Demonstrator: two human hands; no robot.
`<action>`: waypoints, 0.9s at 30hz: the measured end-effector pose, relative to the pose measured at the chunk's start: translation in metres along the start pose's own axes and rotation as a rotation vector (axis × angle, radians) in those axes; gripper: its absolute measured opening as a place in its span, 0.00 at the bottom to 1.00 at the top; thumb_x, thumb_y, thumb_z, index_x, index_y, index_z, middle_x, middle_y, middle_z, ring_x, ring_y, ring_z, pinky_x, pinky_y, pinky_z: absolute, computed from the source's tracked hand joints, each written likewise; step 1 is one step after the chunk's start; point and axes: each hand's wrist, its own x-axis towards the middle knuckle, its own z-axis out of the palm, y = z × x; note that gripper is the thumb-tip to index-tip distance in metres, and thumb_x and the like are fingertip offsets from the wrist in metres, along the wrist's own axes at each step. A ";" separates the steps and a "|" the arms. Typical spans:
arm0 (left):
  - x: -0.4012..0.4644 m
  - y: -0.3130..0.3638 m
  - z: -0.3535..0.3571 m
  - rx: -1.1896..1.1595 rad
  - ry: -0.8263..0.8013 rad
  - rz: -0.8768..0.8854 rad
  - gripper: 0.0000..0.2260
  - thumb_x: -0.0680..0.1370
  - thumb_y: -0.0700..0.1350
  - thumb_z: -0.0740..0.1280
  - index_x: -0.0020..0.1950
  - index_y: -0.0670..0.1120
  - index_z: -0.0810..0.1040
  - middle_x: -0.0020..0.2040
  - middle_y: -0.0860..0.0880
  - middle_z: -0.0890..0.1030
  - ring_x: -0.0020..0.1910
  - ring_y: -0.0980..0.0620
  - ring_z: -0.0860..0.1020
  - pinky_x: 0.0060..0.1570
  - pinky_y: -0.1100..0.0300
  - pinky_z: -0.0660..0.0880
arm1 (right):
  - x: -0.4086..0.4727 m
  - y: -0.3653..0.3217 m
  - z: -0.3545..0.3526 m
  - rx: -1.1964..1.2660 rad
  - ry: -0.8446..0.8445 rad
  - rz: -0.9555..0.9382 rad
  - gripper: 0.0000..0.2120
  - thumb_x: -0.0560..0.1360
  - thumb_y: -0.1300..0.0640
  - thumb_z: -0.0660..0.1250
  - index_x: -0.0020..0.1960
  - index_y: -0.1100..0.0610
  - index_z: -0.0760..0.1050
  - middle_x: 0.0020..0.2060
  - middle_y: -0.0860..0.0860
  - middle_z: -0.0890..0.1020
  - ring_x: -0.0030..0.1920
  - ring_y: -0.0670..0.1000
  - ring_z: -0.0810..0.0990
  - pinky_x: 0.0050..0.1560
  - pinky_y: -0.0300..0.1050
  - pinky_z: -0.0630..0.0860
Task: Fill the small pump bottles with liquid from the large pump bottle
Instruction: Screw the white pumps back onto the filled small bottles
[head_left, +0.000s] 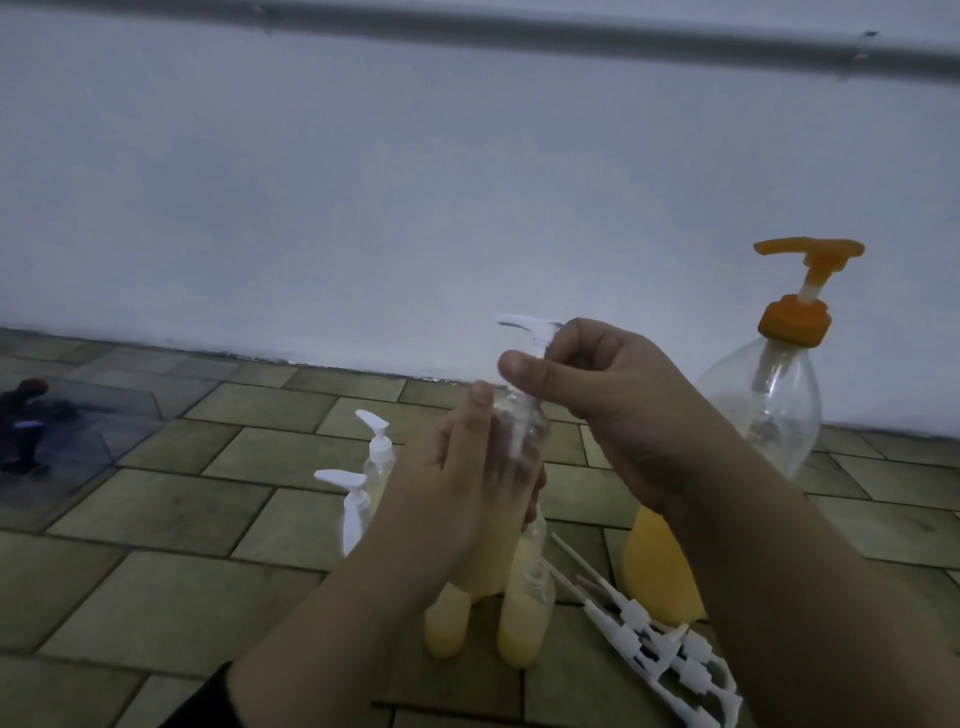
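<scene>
1. Head view: left hand (467, 483) gripping a filled small bottle (522, 431) mid-frame; right hand (597, 384) pinching its white pump head (530, 327).
2. Two capped bottles (374, 467) behind, two uncapped filled bottles (524, 618) and loose pumps (670, 649) waiting; large bottle (727, 467) half-emptied at right.

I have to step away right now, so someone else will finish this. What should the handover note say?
Left hand grips a small bottle held up over the floor. Right hand pinches its white pump top at the neck.
Large pump bottle stands right, yellow liquid low.
Two capped small bottles stand left; two filled uncapped ones in front. Loose pumps lie on the tiles.
Left: seat this pump, cap the rest.
</scene>
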 end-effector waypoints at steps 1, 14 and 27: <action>0.002 -0.003 -0.001 0.010 0.008 -0.004 0.18 0.79 0.53 0.53 0.36 0.44 0.72 0.22 0.55 0.76 0.22 0.63 0.75 0.22 0.72 0.70 | 0.000 0.000 0.000 0.001 -0.018 0.016 0.14 0.59 0.45 0.71 0.37 0.55 0.78 0.35 0.47 0.82 0.37 0.43 0.78 0.45 0.44 0.68; 0.011 0.000 -0.004 -0.004 -0.008 -0.086 0.19 0.76 0.55 0.55 0.41 0.40 0.75 0.29 0.48 0.79 0.23 0.59 0.76 0.22 0.69 0.72 | 0.003 0.005 0.005 0.156 0.006 0.119 0.19 0.54 0.50 0.75 0.43 0.56 0.84 0.39 0.51 0.83 0.41 0.49 0.74 0.41 0.42 0.64; 0.050 0.006 -0.038 0.521 0.020 0.246 0.22 0.71 0.66 0.55 0.47 0.50 0.74 0.41 0.52 0.78 0.38 0.53 0.78 0.36 0.57 0.77 | -0.015 -0.008 -0.013 -0.167 0.221 0.013 0.24 0.59 0.42 0.72 0.53 0.47 0.78 0.43 0.42 0.81 0.37 0.30 0.78 0.31 0.26 0.71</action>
